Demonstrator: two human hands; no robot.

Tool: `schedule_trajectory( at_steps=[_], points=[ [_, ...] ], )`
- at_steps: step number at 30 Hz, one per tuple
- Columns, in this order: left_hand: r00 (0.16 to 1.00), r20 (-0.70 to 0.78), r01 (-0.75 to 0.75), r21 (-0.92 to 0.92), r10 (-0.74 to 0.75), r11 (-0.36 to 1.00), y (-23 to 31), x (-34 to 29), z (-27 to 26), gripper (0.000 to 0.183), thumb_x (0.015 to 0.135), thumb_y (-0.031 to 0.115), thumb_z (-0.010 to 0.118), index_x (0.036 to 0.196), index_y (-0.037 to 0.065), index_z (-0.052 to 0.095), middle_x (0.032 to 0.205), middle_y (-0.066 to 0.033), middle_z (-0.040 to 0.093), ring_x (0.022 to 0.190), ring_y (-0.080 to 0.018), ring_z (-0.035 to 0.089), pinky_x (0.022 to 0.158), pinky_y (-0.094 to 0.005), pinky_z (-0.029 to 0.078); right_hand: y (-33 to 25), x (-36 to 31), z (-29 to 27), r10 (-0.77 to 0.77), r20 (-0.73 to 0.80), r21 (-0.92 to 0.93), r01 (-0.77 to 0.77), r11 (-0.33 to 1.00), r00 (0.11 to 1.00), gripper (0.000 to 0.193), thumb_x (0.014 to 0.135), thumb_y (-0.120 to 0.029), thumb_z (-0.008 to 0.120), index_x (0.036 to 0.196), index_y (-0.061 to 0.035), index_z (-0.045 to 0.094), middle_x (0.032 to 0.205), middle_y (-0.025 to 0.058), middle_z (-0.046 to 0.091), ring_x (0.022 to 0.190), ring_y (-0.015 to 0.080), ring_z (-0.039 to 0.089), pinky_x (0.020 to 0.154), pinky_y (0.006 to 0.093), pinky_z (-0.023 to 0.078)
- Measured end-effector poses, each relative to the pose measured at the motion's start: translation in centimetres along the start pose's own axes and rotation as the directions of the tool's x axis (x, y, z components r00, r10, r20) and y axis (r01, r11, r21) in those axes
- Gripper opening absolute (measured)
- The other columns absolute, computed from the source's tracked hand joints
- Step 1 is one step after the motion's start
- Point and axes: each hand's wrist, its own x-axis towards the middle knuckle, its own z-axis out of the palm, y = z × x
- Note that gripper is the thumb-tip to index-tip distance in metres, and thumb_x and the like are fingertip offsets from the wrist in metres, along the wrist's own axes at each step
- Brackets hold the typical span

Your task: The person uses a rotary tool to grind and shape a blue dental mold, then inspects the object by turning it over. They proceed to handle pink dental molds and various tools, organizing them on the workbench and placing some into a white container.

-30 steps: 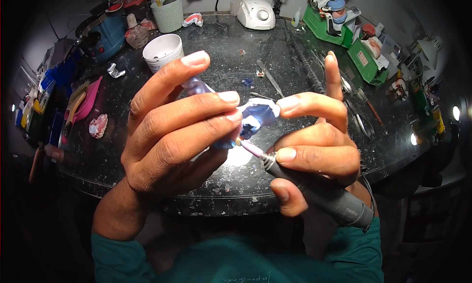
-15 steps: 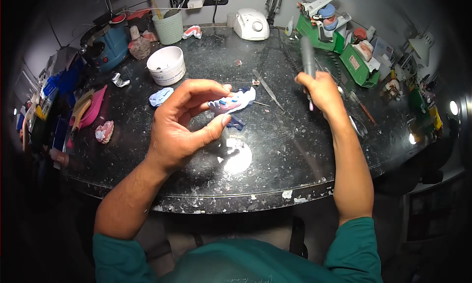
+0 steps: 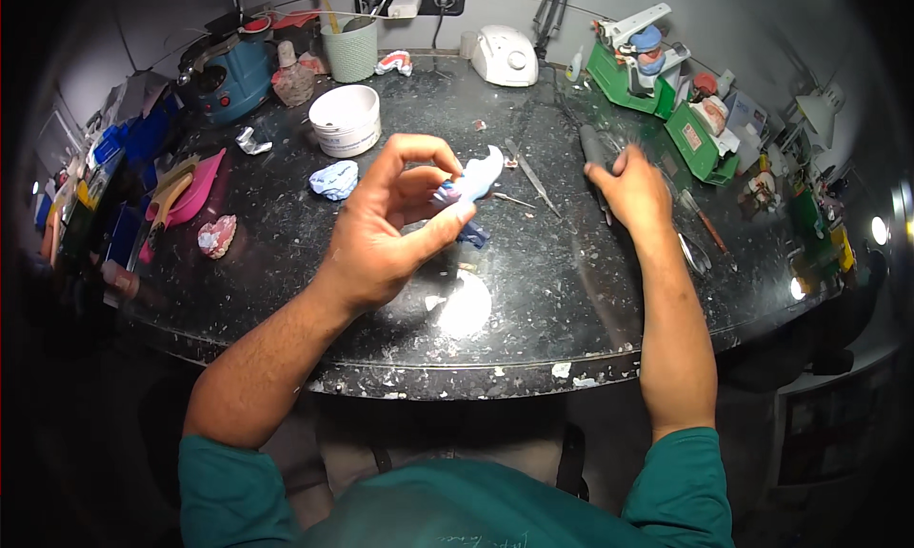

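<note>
My left hand (image 3: 376, 234) pinches a pale blue-white dental model (image 3: 479, 175) between thumb and fingers, above the bench. The fingers hide part of the model. A small dark blue piece (image 3: 473, 234) lies just below it. My right hand (image 3: 636, 194) is by a grey dental handpiece (image 3: 592, 146), the thumb overlapping it. Its fingers are blurred, so whether they grip the handpiece does not show. Between the hands lie a slim metal knife (image 3: 535, 179) and a small thin tool (image 3: 514, 200).
A white tub (image 3: 345, 121) and a blue lump (image 3: 334, 179) stand beyond my left hand. At left are a pink bowl (image 3: 205, 194) and a pinkish cast (image 3: 217, 236). Green bins (image 3: 700, 143), a white control box (image 3: 505, 57) and a brush (image 3: 703, 219) are farther off or right.
The right hand and handpiece have come lower, and the handpiece no longer stands up as high. My left hand has turned the dental model, showing its smooth pale side.
</note>
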Motion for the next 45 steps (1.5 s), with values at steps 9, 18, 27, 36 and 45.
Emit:
schedule_trajectory(
  at_steps=[9, 18, 27, 36, 45],
  points=[
    [0.908, 0.115, 0.411, -0.421, -0.402, 0.808, -0.6, 0.7, -0.3, 0.035, 0.105, 0.020, 0.057, 0.134, 0.005, 0.045, 0.114, -0.0175, 0.069, 0.102, -0.0295, 0.073, 0.086, -0.0415, 0.063, -7.8, -6.7, -0.9, -0.854, -0.427, 0.436, 0.895, 0.095, 0.298, 0.067, 0.074, -0.019, 0.088, 0.136, -0.0155, 0.065, 0.139, 0.0145, 0.059, 0.126, 0.0344, 0.058, 0.108, 0.0448, 0.047],
    [0.922, -0.104, 0.375, 0.487, -0.374, 0.789, 1.9, 2.6, -6.0, 0.027, 0.102, 0.019, 0.061, 0.117, -0.003, 0.068, 0.110, -0.0121, 0.071, 0.100, -0.0168, 0.069, 0.090, -0.0303, 0.054, -6.7, -5.8, 0.3, -0.478, -0.053, 0.991, -0.013, -0.133, 0.877, 0.050, 0.102, -0.025, 0.057, 0.143, 0.0022, 0.047, 0.132, 0.0222, 0.062, 0.122, 0.0302, 0.063, 0.101, 0.0407, 0.054],
    [0.900, -0.181, 0.298, 0.919, -0.395, 0.257, 2.0, 0.8, -10.9, 0.059, 0.078, -0.003, 0.066, 0.135, 0.012, 0.064, 0.124, -0.0151, 0.068, 0.116, -0.0251, 0.064, 0.104, -0.0345, 0.047, -4.9, -3.0, 1.5, -0.408, 0.405, 0.713, -0.562, -0.420, 0.818, 0.055, 0.108, -0.036, 0.036, 0.136, 0.0120, 0.037, 0.128, 0.0364, 0.052, 0.120, 0.0438, 0.060, 0.105, 0.0490, 0.055],
    [0.820, -0.209, 0.488, 0.743, -0.533, 0.459, 2.1, 1.8, -8.5, 0.062, 0.070, 0.018, 0.091, 0.127, 0.008, 0.069, 0.119, -0.0119, 0.070, 0.101, -0.0187, 0.065, 0.088, -0.0331, 0.054, -6.1, -5.1, 0.4, -0.522, 0.222, 0.906, -0.372, -0.202, 0.823, 0.055, 0.106, -0.027, 0.043, 0.149, 0.0059, 0.036, 0.132, 0.0250, 0.056, 0.118, 0.0343, 0.062, 0.106, 0.0475, 0.053],
    [0.915, -0.024, 0.261, 0.797, -0.403, 0.544, 0.4, 1.7, -6.4, 0.062, 0.077, 0.023, 0.089, 0.132, 0.006, 0.066, 0.118, -0.0069, 0.071, 0.096, -0.0143, 0.064, 0.084, -0.0290, 0.053, -6.9, -6.6, 0.3, -0.557, -0.077, 0.997, 0.074, -0.029, 0.827, 0.071, 0.087, -0.008, 0.079, 0.148, -0.0036, 0.044, 0.136, 0.0119, 0.057, 0.122, 0.0220, 0.059, 0.106, 0.0368, 0.050]
  ],
)
